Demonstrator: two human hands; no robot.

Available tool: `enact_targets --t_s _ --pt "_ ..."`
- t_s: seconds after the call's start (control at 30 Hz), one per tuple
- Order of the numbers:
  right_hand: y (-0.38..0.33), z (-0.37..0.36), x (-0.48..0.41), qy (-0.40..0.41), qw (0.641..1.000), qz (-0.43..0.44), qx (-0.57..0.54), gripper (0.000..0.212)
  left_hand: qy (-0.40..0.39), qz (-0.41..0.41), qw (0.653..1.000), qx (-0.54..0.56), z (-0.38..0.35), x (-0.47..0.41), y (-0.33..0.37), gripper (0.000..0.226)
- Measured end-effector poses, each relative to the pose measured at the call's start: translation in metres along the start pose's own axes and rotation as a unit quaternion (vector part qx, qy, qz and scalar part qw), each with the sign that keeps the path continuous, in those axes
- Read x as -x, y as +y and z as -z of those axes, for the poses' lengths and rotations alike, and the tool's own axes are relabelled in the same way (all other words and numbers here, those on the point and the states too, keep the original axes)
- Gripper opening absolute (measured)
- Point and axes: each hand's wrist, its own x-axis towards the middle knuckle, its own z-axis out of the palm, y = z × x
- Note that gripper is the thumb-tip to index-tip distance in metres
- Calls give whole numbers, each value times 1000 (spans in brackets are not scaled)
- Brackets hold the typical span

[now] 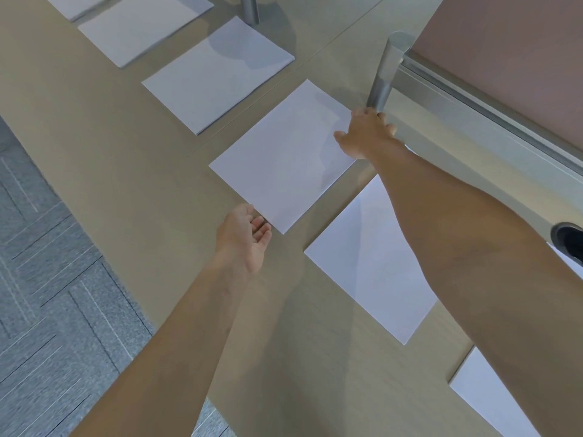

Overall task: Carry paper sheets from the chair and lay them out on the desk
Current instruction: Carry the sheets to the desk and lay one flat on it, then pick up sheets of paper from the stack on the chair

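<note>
Head view: white paper sheets (217, 74) lie in a diagonal row on a beige desk (126, 152). The right hand (366, 134), fingers spread flat, rests on the middle sheet (284, 159) at its 2 o'clock edge. The left hand (246, 238), palm up and relaxed, holds nothing at that sheet's 7 o'clock corner.

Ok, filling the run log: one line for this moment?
step: laying sheet | left hand: open, at its near corner | right hand: open, on far edge | desk: other sheets in row
</note>
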Motion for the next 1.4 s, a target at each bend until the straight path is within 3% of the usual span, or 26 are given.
enact_targets --t_s 0.17,0.37,0.5,0.6,0.67,0.7,0.83,0.93,1.1,1.17,1.4 --pt "5 17 35 19 999 30 -7 53 -13 0 1000 -15 9 20 1 29" --pt "57 37 174 -26 983 16 -181 33 -94 42 986 -131 12 71 -19 7" --pt "120 54 303 -38 977 -67 -200 26 -168 78 948 -260 -3 115 -63 6" --pt "178 59 392 -36 970 -158 -180 22 -245 75 897 -361 -31 153 -102 8" --pt "214 61 459 -43 958 -234 -157 22 -303 44 832 -462 -45 182 -132 8" --pt "230 60 494 -42 949 -273 -150 22 -336 17 785 -521 -51 197 -146 7" --pt "271 46 622 -24 895 -410 -176 28 -431 -101 560 -701 -63 257 -200 12" --pt "286 28 734 23 847 -485 -218 27 -483 -192 402 -754 -59 306 -257 13" --pt "288 -20 910 74 782 -561 -261 34 -529 -299 206 -767 -23 403 -375 11" --pt "282 -46 975 81 765 -579 -268 35 -529 -326 147 -770 6 441 -423 13" --pt "256 -117 1165 100 712 -628 -296 32 -561 -378 24 -736 111 559 -566 24"
